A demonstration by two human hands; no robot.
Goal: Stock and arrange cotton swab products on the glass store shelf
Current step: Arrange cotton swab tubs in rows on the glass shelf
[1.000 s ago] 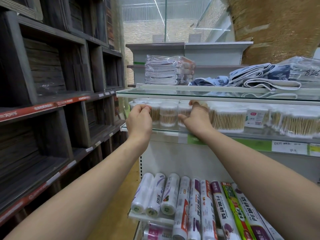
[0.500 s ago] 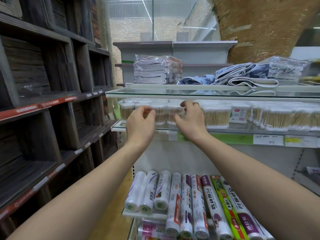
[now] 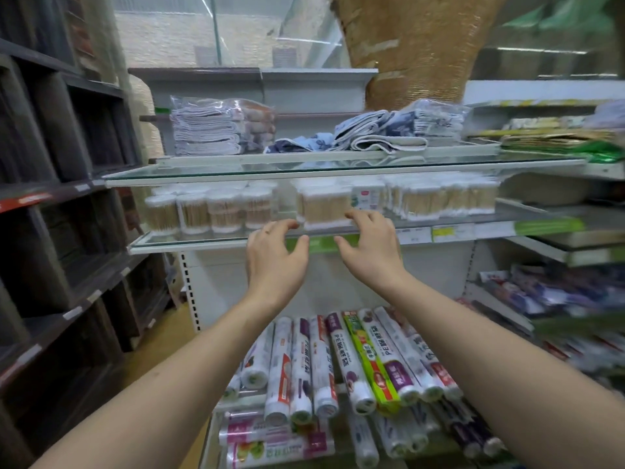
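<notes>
Swab tubs (image 3: 209, 211) and swab boxes (image 3: 324, 206), glass shelf (image 3: 203, 240), front row. Likely light, thin clear plastic, slick and easily tipped; I'd take each by its sides. My left hand (image 3: 275, 257) and right hand (image 3: 370, 248) hover at the shelf edge, fingers loosely curled, holding nothing.

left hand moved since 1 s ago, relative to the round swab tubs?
Yes. The left hand was at the round swab tubs; it now sits right of them, below the glass shelf edge, holding nothing.
</notes>
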